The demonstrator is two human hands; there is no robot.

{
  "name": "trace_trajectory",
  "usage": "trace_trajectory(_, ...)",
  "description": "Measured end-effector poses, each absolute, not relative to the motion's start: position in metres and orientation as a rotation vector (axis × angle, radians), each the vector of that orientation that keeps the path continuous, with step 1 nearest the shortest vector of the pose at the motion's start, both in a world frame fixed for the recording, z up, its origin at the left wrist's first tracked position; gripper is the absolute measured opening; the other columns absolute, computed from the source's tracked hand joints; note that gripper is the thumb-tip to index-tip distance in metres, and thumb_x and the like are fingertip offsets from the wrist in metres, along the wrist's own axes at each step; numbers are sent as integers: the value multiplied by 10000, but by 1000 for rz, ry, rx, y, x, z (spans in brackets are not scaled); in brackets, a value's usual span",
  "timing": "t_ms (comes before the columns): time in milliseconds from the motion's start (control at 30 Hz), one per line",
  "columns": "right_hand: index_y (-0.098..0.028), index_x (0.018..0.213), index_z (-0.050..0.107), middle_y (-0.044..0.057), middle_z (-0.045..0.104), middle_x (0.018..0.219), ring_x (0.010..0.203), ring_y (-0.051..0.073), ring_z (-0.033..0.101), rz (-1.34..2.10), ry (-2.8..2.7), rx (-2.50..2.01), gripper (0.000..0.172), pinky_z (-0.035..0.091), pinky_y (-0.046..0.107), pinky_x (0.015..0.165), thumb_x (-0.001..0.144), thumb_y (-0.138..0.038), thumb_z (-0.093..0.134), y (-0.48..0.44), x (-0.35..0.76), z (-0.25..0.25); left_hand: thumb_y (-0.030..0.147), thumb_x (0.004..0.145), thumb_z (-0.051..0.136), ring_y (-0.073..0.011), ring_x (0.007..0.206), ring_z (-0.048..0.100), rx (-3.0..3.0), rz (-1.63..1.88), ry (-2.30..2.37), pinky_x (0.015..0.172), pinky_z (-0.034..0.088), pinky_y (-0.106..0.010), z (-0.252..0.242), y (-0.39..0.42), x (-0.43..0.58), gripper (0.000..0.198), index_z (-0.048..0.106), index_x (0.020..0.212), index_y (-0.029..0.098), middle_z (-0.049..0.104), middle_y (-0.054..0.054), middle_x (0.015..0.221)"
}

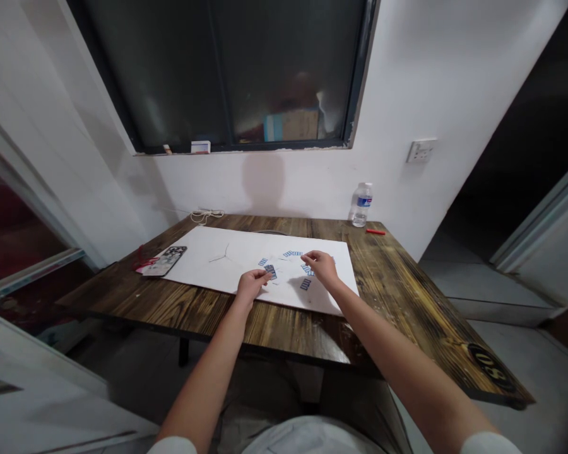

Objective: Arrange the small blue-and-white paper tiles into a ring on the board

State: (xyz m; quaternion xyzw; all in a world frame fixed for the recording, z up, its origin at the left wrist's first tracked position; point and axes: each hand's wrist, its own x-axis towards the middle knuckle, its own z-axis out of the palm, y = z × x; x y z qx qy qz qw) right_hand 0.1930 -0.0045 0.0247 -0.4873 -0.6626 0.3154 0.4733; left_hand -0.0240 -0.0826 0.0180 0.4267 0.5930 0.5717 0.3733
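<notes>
Head view: left hand (250,285) fingers touch a blue-printed slip (270,272) slanting toward the far edge of the surface (388,277), grip unclear; right hand (320,266), fingers half-curled, sits just beside another slip (307,270).

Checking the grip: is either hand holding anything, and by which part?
Cannot tell: left hand is at the edge of a card; right hand unclear.
</notes>
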Motion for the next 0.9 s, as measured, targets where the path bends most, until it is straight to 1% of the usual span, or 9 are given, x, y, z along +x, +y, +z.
trace_trajectory(167, -189, 756, 701, 20, 678, 666, 645, 173, 617, 757, -1595, -1268, 286, 434, 260, 595, 737, -457, 605, 12, 212, 16, 457, 408, 851, -98, 527, 504, 1075, 1468, 1509, 489, 379, -216, 21, -84, -23, 446, 704, 688, 143, 640, -19, 599)
trace_trajectory(433, -181, 736, 709, 48, 710, 685, 650, 183, 636, 643, -1584, -1452, 253, 417, 257, 578, 742, -411, 601, 34, 240, 7, 454, 407, 851, -99, 541, 517, 1082, 1460, 1515, 519, 387, -223, 19, -82, -23, 447, 712, 698, 144, 664, -28, 648)
trace_trajectory(567, -180, 765, 720, 56, 726, 739, 713, 188, 651, 586, -1581, -1521, 234, 420, 252, 609, 760, -377, 594, 44, 251, 6, 441, 393, 856, -97, 545, 517, 1061, 1460, 1514, 526, 387, -224, 18, -81, -24, 450, 712, 702, 147, 661, -18, 647)
trace_trajectory(767, -171, 811, 734, 84, 738, 844, 753, 196, 656, 525, -1553, -1673, 225, 406, 250, 595, 778, -351, 604, 59, 267, 8, 455, 420, 848, -100, 540, 510, 1081, 1458, 1502, 502, 377, -220, 18, -82, -24, 439, 707, 694, 143, 656, -23, 636)
trace_trajectory(900, -174, 820, 745, 95, 739, 871, 782, 203, 661, 514, -1604, -1698, 203, 427, 258, 637, 777, -324, 617, 68, 277, 5, 464, 433, 841, -98, 521, 495, 1090, 1447, 1513, 482, 363, -218, 19, -84, -23, 429, 708, 686, 144, 629, -15, 589)
